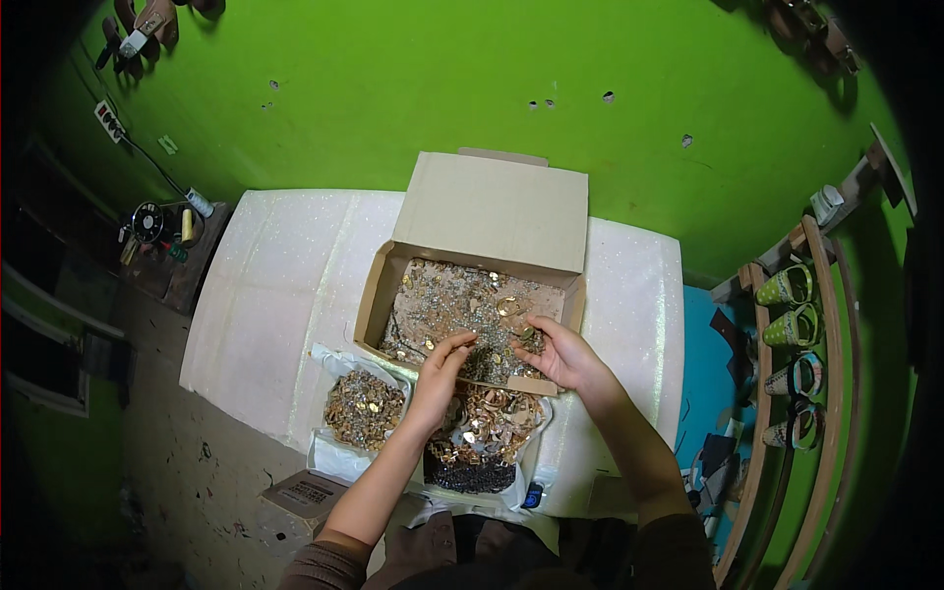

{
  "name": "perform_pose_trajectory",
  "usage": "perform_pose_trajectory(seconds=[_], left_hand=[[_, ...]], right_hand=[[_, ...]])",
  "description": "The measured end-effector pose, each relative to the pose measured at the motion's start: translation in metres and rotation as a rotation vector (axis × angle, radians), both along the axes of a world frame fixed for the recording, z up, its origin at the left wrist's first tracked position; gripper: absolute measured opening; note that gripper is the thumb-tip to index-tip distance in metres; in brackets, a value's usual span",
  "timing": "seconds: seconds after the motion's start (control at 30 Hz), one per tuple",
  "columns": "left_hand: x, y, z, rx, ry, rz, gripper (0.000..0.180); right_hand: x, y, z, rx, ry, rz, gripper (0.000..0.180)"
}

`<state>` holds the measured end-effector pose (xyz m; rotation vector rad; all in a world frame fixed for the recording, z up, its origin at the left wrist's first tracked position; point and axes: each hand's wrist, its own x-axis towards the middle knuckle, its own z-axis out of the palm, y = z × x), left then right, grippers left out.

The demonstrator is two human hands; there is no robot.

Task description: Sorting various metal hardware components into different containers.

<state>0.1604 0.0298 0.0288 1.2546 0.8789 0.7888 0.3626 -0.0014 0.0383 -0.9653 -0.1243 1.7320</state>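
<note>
Presently, centre of frame: one open cardboard box (472, 295), flap raised toward the green wall (393, 88), standing on a white glittery bench (275, 285). Contents: a dense bed of small silver and gold metal pieces (442, 305), still plentiful.

Left hand (440, 366): over the box's near edge, grip pressed together, fingertips pinching what looks like a small gold piece; the item itself is too small to tell.

Right hand (559, 352): inside the box at lower right, fingers curled on the pieces; whether it holds one, I cannot tell.

Below the box: a white bag of mixed brownish pieces (364, 408) at lower left, a heap of gold pieces (492, 425) just beside it, darker beads (470, 477) beneath.

Judged progress: partway; both lower piles are well filled, much remains in the box.

Right edge: a wooden rack with bangles (792, 334).
</note>
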Motion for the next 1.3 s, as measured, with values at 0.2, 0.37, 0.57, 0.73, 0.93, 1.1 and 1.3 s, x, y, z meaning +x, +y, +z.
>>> perform_pose_trajectory(seconds=[0.2, 0.37, 0.57, 0.73, 0.93, 1.1, 1.3], left_hand=[[0.002, 0.000, 0.004, -0.500, -0.336, 0.050, 0.035], [0.000, -0.001, 0.010, -0.657, -0.483, 0.043, 0.040], [-0.006, -0.002, 0.015, -0.592, -0.466, 0.126, 0.043], [-0.026, 0.005, 0.013, -0.578, -0.542, 0.185, 0.043], [-0.030, -0.002, 0.016, -0.605, -0.543, 0.179, 0.044], [-0.034, -0.008, 0.012, -0.645, -0.582, 0.146, 0.044], [-0.036, -0.015, 0.009, -0.741, -0.643, 0.150, 0.043]], right_hand=[[0.001, -0.002, -0.007, 0.007, -0.018, -0.027, 0.016], [-0.008, 0.001, 0.006, 0.026, -0.006, -0.012, 0.012], [-0.007, -0.001, 0.005, 0.054, -0.088, -0.056, 0.016], [-0.005, -0.007, 0.006, 0.057, -0.009, -0.078, 0.019], [-0.010, -0.007, 0.006, 0.054, 0.047, -0.101, 0.027], [-0.009, -0.010, 0.006, 0.053, 0.048, -0.094, 0.030], [-0.013, -0.018, 0.012, 0.060, 0.034, -0.112, 0.030]])
